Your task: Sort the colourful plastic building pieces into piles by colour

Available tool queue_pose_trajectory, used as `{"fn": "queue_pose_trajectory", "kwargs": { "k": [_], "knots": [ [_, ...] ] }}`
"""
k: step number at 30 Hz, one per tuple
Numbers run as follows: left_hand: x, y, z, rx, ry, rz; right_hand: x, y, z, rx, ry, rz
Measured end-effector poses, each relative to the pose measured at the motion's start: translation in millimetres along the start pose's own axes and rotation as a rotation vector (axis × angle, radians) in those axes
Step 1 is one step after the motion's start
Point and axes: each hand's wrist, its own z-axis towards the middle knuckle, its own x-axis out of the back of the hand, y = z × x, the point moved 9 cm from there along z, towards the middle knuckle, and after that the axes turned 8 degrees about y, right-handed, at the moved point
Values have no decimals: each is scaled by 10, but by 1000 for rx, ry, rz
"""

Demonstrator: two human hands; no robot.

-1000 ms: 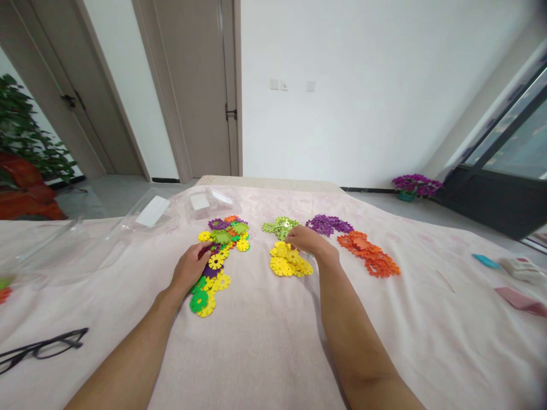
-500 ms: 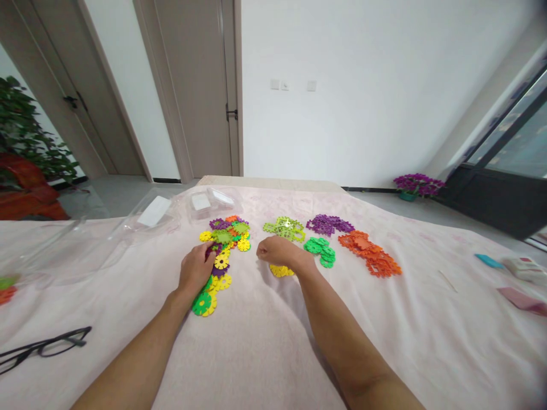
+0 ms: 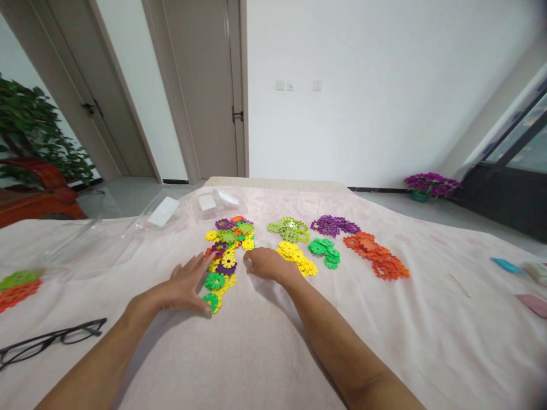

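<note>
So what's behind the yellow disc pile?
Behind the yellow disc pile, lime-green lattice pieces lie on the pale pink cloth. Whatever the pile itself covers can't be seen.

1 head-worn view, forward and down across pink cloth [image 3: 248, 353]

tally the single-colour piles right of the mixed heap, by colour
Light green pile: 1
Purple pile: 1
Yellow pile: 1
Darker green pile: 1
Orange pile: 1
Total: 5
</note>
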Motion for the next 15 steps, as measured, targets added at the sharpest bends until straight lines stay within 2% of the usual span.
{"fn": "queue_pose_trajectory", "kwargs": {
  "k": [2, 4, 10, 15],
  "knots": [
    [-194, 63, -111, -19, -128, 72, -21, -27, 28, 16, 36, 17],
    [-310, 131, -137, 0, -149, 121, -53, -56, 56, 41, 77, 29],
    [-446, 441, 10, 21, 19, 125, -150, -163, 87, 180, 154, 57],
    [-431, 540, 154, 93, 203, 39, -173, -154, 110, 201, 161, 66]
  ]
}}
